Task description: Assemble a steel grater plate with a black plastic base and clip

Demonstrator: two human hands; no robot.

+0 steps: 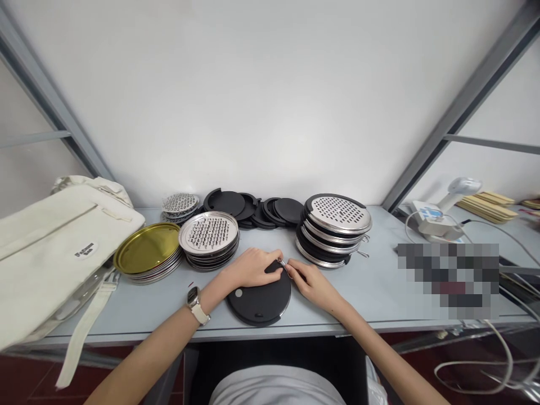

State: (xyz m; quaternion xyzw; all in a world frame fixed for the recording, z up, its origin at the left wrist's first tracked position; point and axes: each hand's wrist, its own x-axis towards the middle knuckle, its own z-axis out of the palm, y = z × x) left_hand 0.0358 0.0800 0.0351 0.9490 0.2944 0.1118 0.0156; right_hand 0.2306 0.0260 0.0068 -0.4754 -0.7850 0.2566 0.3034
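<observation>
Black disc (pixel 261 304) lies near centre, its far-right rim apparently being worked at a metal clip (pixel 282 262). Right hand (pixel 311 284) pinches the clip; left hand (pixel 253 269) spreads thumb and forefinger beside it, grip unclear. Steady bracing seems called for.

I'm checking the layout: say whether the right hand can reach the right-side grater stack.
Probably yes: the grater stack stands just beyond the right hand, with nothing visible between, though that hand seems to hold a metal piece.
</observation>
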